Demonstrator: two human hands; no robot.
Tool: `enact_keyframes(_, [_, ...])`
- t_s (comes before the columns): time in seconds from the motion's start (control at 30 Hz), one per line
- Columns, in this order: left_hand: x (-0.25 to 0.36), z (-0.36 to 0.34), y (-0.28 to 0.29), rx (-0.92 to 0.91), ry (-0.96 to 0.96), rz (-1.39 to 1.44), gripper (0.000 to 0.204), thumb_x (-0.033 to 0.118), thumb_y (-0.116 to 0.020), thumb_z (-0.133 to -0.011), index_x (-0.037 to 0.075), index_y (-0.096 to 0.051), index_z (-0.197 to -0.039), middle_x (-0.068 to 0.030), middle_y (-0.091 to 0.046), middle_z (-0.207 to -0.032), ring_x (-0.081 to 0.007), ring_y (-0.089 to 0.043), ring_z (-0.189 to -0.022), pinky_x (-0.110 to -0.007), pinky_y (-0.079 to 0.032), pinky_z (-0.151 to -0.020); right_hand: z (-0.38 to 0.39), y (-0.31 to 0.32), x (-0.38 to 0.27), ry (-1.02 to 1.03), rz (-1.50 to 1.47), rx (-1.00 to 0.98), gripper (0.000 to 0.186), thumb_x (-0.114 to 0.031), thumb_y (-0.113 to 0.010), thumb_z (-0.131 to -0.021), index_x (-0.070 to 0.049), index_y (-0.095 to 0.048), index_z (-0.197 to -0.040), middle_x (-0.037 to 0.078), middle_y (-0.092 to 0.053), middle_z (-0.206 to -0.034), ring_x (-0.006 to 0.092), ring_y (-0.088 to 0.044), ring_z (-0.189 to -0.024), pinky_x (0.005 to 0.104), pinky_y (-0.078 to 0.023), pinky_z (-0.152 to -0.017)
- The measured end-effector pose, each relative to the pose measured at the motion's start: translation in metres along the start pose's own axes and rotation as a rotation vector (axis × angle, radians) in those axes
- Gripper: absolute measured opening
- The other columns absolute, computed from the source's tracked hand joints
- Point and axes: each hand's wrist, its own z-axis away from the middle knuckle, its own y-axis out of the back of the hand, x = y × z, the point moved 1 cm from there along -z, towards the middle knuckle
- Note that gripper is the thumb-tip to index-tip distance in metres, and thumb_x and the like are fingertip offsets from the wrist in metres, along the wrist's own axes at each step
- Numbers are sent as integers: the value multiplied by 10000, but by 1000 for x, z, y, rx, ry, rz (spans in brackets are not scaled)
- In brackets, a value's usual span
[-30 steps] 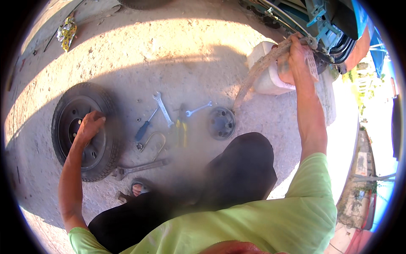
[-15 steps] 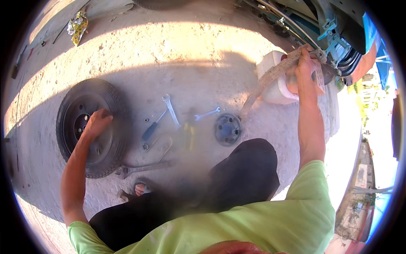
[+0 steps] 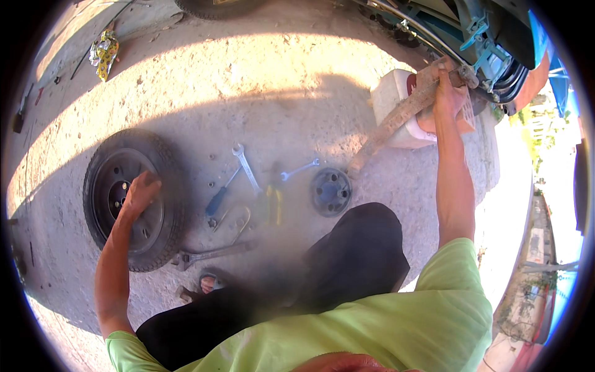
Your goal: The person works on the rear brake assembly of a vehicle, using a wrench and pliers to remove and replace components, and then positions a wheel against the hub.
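Under the left hand, a black wheel

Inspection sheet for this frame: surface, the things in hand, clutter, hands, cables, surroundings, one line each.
Surface: dusty concrete ground, half in shade, half sunlit.
Things in hand: small wheel lying flat; wooden plank leaning up toward the vehicle underside.
Clutter: wrenches, blue-handled screwdriver, yellow-handled pliers, pipe wrench, hub part, white canister.
Hands: left hand rests on the wheel's rim; right hand grips the plank's upper end.
Cables: hoses or lines run along the vehicle underside; kind unclear.
Surroundings: another tyre at the top edge, crumpled wrapper at upper left.
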Motion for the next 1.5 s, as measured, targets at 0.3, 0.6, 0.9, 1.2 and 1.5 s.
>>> enact_keyframes(0.3, [2, -3, -1, 0, 22, 6, 272, 216, -652, -911, -3, -641, -1070, -74, -656, -831, -147, -624, -686, -318, -497, -601, 3, 36, -42, 81, 283, -219, 610, -470, -847, -773, 25, -726, -1107, 158, -751, -1062, 252, -703, -1013, 360, -509, -910])
enact_keyframes(0.6, [20, -2, -2, 3, 41, -26, 263, 219, -647, -905, -9, -636, -1035, -79, -641, -790, -147, -606, -664, -314, -487, -594, 7, 51, -52, 64, 247, -272, 546, -462, -838, -790, -18, -756, -1097, 136, -764, -1016, 233, -714, -960, 356, -519, -877])
enact_keyframes(0.9, [26, 1, -1, 14, 34, -53, 263, 227, -652, -893, -10, -625, -1004, -73, -632, -716, -146, -600, -623, -318, -488, -576, 10, 59, -50, 28, 209, -251, 571, -504, -822, -799, 1, -766, -1059, 139, -760, -982, 223, -697, -939, 354, -510, -889])
enact_keyframes(1.2, [18, -6, -3, 14, 13, -117, 258, 217, -654, -892, -11, -618, -1007, -77, -638, -705, -150, -609, -604, -321, -487, -554, 36, 66, -53, 112, -96, -297, 433, -308, -837, -835, 9, -724, -1107, 80, -732, -1005, 164, -663, -916, 317, -514, -858])
enact_keyframes(1.5, [32, -3, -6, 30, 23, -215, 231, 211, -664, -892, 3, -592, -963, -73, -622, -695, -152, -597, -596, -324, -471, -549, 96, 17, -102, -40, -501, -553, 200, -197, -784, -862, -40, -670, -912, 13, -662, -856, 120, -604, -818, 293, -483, -771])
